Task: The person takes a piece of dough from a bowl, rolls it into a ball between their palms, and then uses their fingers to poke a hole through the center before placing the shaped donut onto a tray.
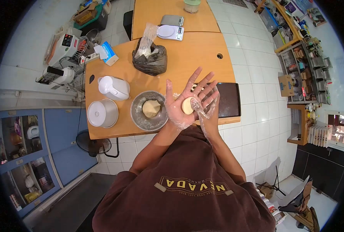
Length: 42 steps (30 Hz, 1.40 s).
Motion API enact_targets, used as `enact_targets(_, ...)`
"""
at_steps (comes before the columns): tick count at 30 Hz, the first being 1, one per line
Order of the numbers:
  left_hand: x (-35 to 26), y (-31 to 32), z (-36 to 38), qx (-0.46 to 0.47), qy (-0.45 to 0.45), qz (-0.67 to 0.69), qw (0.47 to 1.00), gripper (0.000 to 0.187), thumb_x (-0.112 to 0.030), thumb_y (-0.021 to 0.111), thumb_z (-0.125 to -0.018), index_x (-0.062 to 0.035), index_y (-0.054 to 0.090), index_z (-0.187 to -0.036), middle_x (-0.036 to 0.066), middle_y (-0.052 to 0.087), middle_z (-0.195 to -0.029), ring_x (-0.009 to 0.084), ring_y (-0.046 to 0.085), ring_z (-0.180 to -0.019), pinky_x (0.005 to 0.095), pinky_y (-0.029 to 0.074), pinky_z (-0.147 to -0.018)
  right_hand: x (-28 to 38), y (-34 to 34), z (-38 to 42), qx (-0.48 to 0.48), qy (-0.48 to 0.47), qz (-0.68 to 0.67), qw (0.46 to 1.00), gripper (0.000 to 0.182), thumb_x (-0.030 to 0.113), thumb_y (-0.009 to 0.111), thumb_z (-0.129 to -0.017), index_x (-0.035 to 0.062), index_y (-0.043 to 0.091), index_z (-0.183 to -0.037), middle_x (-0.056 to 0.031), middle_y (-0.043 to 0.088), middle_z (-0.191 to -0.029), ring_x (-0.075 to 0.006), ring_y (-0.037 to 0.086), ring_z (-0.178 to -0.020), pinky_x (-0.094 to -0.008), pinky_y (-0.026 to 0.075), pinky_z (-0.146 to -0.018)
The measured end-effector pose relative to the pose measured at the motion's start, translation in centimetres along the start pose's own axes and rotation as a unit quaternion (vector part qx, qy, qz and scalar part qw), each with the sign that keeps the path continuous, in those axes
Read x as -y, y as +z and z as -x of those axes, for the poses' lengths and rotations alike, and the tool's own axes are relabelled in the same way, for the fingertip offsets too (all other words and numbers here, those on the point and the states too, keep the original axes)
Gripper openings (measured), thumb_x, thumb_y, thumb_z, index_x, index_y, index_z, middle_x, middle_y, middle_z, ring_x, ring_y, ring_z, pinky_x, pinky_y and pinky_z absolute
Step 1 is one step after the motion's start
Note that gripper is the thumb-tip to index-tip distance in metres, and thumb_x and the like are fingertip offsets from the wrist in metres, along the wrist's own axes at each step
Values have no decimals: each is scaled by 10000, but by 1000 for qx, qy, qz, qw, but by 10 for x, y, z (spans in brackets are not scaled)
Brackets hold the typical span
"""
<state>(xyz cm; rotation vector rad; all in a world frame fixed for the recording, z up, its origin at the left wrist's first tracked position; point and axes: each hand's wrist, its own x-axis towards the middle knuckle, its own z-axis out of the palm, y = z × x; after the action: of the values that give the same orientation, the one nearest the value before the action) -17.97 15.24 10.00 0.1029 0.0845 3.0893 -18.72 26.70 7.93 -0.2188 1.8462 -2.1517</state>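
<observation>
On the palm of my left hand (177, 109) rests a small round pale dough piece (187, 105). The palm faces up, with its floury fingers stretched apart. My right hand (210, 112) is just to the right, partly behind the left fingers, its thumb side touching the edge of the dough piece. Flour whitens its skin too, and its fingers look stretched out. Left of my hands, a metal bowl (136, 119) holds a larger lump of dough (151, 108). A dark tray (229, 99) lies to the right, with pale pieces partly hidden behind my fingers.
A white pitcher (116, 88) and a white lidded container (103, 113) stand on the table's (195, 48) left side. Farther back are a black plastic bag (150, 63), a white scale (170, 32), a grey scale (172, 20) and a blue-white carton (109, 54).
</observation>
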Motion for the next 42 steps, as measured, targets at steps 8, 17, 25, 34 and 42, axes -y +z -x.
enact_targets(8,3,-2,-1,0,4,-5,1000,1009,-863,251,-952,-155,239,-1670,201,253,-1691,381,276,-1549,552,208,-1293,-5,2,2,17,-25,34,999,973,189,755,-967,-19,70,-1625,-248,266,-1622,-325,341,-1513,-448,376,-1204)
enact_targets(17,2,0,1,6,3,-41,999,1007,-861,234,-956,-148,242,-1668,216,255,-1685,384,285,-1545,550,209,-1291,2,5,2,22,60,-60,996,1035,215,781,-946,-14,38,-1629,-251,274,-1627,-323,383,-1496,-426,419,-1175)
enact_targets(25,5,-2,1,2,34,-62,998,1009,-846,231,-967,-108,253,-1655,215,294,-1666,374,311,-1526,548,223,-1286,-5,8,2,7,-32,70,997,1132,248,858,-868,2,53,-1625,-233,227,-1650,-345,358,-1512,-451,421,-1175)
enact_targets(34,1,3,-1,-9,25,12,1000,1010,-853,260,-958,-126,249,-1659,199,294,-1670,354,322,-1521,541,243,-1279,-11,0,5,15,-76,147,986,1142,245,881,-845,22,76,-1622,-234,217,-1646,-358,346,-1511,-470,448,-1156)
enact_targets(42,4,2,1,-19,42,-16,999,1039,-861,339,-933,-135,233,-1668,188,234,-1702,335,225,-1573,541,172,-1300,-11,4,11,1,-82,96,992,1142,223,886,-840,53,80,-1631,-211,201,-1639,-377,312,-1525,-533,386,-1196)
